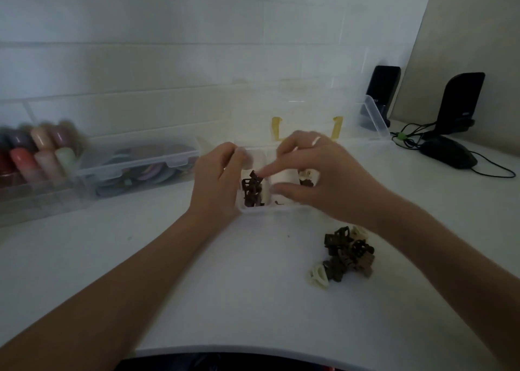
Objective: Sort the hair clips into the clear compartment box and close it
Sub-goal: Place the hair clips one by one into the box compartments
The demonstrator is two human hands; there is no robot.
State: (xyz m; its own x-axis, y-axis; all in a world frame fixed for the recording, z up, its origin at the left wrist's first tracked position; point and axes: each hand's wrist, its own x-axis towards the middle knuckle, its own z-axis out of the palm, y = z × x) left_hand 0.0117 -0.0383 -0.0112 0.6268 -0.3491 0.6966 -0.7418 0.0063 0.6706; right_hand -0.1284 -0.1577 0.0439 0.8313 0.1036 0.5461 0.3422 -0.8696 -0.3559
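Observation:
The clear compartment box [267, 211] stands open on the white table, its lid [306, 109] with yellow latches raised behind it. My left hand [216, 182] grips the box's left wall. My right hand [318, 173] hovers over the box, its forefinger stretched out and touching the dark brown hair clips [251, 192] in the left compartment. Cream and brown clips [306, 180] show in a right compartment, partly hidden by my right hand. A loose pile of brown, olive and cream hair clips [344, 255] lies on the table, to the front right of the box.
A closed clear case of coloured items [135, 171] and a rack of coloured bottles [33, 156] stand at the left. At the back right are another clear lid [372, 120], two black speakers [461, 103], a black mouse [447, 151] and cables. The table's front edge is near me.

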